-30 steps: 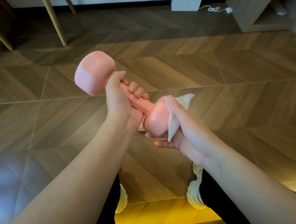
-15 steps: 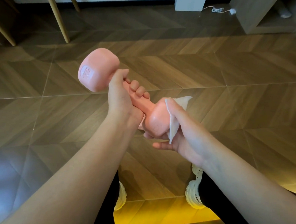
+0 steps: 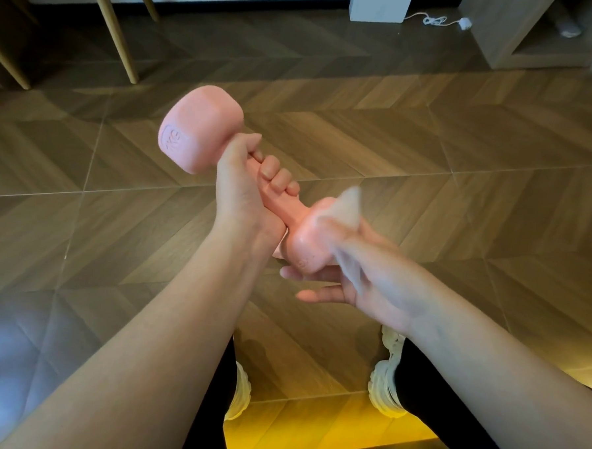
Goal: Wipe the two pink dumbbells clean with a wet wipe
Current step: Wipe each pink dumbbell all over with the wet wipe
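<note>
One pink dumbbell is held in the air above the floor, tilted with its far head up and to the left. My left hand grips its handle, fingers curled round it. My right hand cups the near head from the right and below, pressing a white wet wipe against it. The wipe and right hand are blurred with motion. The near head looks wet and shiny. No second dumbbell is in view.
Wooden chevron floor lies below. Wooden furniture legs stand at the back left. A white block and a white cable lie at the back, with a wooden cabinet at the back right. My white shoes are underneath.
The dumbbell has turned in my left hand, so the marked end face of the far head now shows. My right hand with the wipe has slid down around the near head.
</note>
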Tool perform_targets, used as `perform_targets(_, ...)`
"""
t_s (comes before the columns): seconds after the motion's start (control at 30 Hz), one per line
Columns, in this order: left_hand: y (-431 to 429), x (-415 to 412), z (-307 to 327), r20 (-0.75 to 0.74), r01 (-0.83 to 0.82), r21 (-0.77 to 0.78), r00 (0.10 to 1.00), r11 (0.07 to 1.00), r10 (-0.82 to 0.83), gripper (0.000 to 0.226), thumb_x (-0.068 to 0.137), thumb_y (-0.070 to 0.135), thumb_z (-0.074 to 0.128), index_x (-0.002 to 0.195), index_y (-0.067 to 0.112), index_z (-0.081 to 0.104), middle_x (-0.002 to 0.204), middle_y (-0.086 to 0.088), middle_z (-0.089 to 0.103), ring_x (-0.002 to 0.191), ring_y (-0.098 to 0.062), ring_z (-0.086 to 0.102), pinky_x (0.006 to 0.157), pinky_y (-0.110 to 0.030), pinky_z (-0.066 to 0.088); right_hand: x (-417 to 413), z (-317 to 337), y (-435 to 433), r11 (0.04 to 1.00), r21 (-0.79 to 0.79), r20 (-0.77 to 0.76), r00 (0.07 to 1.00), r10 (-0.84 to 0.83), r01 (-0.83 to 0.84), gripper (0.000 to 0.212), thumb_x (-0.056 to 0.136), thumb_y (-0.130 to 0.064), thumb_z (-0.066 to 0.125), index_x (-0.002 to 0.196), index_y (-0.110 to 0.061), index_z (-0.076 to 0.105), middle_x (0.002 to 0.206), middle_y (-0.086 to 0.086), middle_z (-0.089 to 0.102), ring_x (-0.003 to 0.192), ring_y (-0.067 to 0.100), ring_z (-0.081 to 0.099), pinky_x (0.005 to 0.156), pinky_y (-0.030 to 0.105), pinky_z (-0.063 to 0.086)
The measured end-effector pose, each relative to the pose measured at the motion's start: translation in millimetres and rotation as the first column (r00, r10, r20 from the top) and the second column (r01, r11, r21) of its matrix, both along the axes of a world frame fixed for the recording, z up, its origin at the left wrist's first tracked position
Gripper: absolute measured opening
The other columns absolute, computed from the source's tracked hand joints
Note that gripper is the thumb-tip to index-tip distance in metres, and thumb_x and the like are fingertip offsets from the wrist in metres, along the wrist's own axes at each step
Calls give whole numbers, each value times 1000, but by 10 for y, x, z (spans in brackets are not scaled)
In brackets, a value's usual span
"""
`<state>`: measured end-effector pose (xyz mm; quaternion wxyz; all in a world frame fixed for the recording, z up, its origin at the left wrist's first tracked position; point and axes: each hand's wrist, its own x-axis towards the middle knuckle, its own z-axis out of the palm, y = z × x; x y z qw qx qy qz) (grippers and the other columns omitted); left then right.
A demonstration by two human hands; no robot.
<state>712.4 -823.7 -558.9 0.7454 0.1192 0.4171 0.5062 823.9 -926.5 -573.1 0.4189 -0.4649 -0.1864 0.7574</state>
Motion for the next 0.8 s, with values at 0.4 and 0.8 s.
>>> perform_targets(0.4, 12, 19, 30, 69, 85, 96, 993, 992, -92, 33, 90, 19, 46, 60, 20, 34, 46, 5, 23, 40, -13, 22, 42, -24, 29, 79, 59, 22, 1000, -20, -64, 998, 20, -21, 76, 80, -55, 66, 144, -19, 43, 138, 25, 55, 119, 39, 61, 69, 41, 60)
perform_targets(0.8, 16, -11, 36, 120, 88, 137, 987, 987, -105, 32, 90, 19, 46, 60, 19, 35, 45, 5, 24, 40, -12, 22, 42, -24, 28, 66, 40, 36, 996, -73, -156, 985, -66, 55, 63, 85, -51, 61, 137, -16, 53, 135, 26, 57, 119, 42, 60, 67, 40, 61)
